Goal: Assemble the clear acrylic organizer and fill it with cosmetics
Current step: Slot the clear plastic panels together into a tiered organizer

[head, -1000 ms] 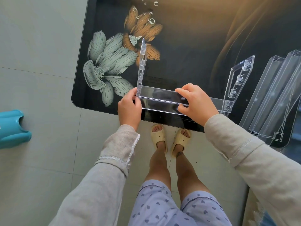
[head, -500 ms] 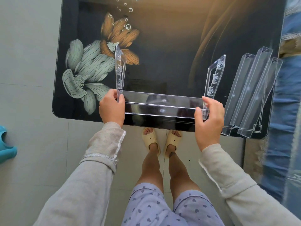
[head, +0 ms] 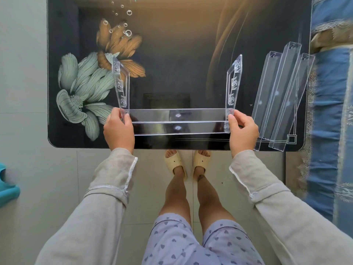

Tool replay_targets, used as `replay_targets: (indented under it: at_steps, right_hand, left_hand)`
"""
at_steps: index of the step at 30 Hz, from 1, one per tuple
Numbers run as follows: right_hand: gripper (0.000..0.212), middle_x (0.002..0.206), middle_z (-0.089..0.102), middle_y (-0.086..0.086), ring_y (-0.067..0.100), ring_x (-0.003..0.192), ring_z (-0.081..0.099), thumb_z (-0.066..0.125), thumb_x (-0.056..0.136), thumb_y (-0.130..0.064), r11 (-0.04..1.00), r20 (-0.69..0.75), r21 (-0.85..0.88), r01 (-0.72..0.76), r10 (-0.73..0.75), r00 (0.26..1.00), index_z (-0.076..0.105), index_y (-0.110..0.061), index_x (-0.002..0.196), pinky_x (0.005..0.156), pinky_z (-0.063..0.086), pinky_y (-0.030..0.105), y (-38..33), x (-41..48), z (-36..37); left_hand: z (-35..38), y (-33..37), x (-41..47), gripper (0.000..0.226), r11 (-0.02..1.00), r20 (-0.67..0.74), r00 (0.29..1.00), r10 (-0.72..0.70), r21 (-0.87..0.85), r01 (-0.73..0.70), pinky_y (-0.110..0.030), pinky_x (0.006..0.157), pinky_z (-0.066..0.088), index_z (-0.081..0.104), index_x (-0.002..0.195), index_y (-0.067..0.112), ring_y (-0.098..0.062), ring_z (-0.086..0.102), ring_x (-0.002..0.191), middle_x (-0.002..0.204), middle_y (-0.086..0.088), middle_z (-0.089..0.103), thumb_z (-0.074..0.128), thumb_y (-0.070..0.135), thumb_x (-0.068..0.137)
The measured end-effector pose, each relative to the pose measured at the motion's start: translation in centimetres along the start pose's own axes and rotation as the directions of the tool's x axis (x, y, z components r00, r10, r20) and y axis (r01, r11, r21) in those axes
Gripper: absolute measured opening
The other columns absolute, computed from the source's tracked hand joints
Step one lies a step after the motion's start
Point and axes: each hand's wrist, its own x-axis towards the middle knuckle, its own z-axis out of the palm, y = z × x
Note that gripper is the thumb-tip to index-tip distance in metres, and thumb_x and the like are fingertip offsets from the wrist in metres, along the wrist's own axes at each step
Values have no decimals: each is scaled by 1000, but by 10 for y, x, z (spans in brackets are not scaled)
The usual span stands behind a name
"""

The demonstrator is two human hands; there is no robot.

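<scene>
A clear acrylic shelf tray [head: 177,121] lies across the near part of the black glass table [head: 191,44]. At each end stands a clear side panel: the left panel [head: 122,87] and the right panel [head: 234,81], both upright and joined to the tray. My left hand [head: 119,131] grips the left corner where panel and tray meet. My right hand [head: 242,131] grips the right corner, thumb on the tray's end. No cosmetics are in view.
Three loose clear trays [head: 278,96] lie side by side at the table's right end, overhanging the near edge. A blue patterned cloth [head: 332,111] borders the table on the right. A teal object [head: 7,186] sits on the floor at the left.
My right hand left the tray's middle and took the right end. The right side panel now stands upright against the tray. The view has shifted so the frame is centred.
</scene>
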Motion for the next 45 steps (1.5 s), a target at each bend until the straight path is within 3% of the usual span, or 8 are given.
replay_targets:
  at_steps: [4,10,17,25,31,34,38,45]
  right_hand:
    - [25,101,65,8,10,84,55,59,88,-15,1000,-54,24,-6,7,999,66,-5,109,67,42,3,-2,-1,1]
    - [20,98,68,8,10,83,56,60,87,-19,1000,-84,11,7,-6,996,67,-5,101,61,41,-4,-1,0,1]
    - [22,93,64,1,13,88,60,60,88,-14,997,-10,72,2,-2,1000,68,-5,106,82,50,20,0,5,-5]
    - [17,78,62,0,8,69,54,62,86,-19,997,-66,71,-29,34,997,70,-5,91,56,38,-9,-3,6,-2]
    - [16,77,63,2,12,71,55,62,86,-22,1000,20,-8,8,-8,1000,69,-8,88,67,49,11,-5,7,-10]
    - [16,74,63,2,18,73,59,61,86,-27,999,95,-45,25,-21,995,66,-12,82,79,55,35,-9,14,-15]
    - [16,73,62,2,22,74,63,61,85,-29,986,141,-81,143,-131,981,65,-14,83,79,56,44,-25,31,-25]
    - [24,83,72,13,30,87,66,50,88,-26,775,461,-482,408,-172,871,66,-8,84,86,53,40,-50,65,-29]
  left_hand:
    - [0,1,0,18,1000,-14,1000,4,26,-4,-26,70,31,56,97,0,-33,57,91,101,-21,64,46,14,93]
    - [1,3,-2,18,999,-21,1000,-6,31,7,-28,72,34,55,97,-1,-34,56,93,101,-21,64,45,13,93]
    - [1,5,-2,19,998,-13,1000,4,57,-3,-34,72,36,54,99,-3,-36,55,94,103,-23,62,44,12,93]
    - [1,5,-4,21,1000,-5,1000,-24,7,25,-31,74,34,54,106,0,-34,54,101,111,-21,60,45,12,92]
    - [5,25,-38,41,964,-177,947,267,32,-266,-39,101,34,52,123,1,-33,49,119,126,-18,56,55,18,85]
    - [24,48,-57,32,842,22,842,539,11,-539,-45,102,39,62,111,3,-34,55,113,114,-16,64,61,18,83]
    - [53,88,-74,44,653,333,620,710,17,-757,-45,106,35,61,115,9,-30,55,115,116,-9,64,68,30,77]
    - [83,115,-72,41,671,502,609,613,76,-738,-39,113,19,52,124,22,-21,51,116,122,1,60,59,32,85]
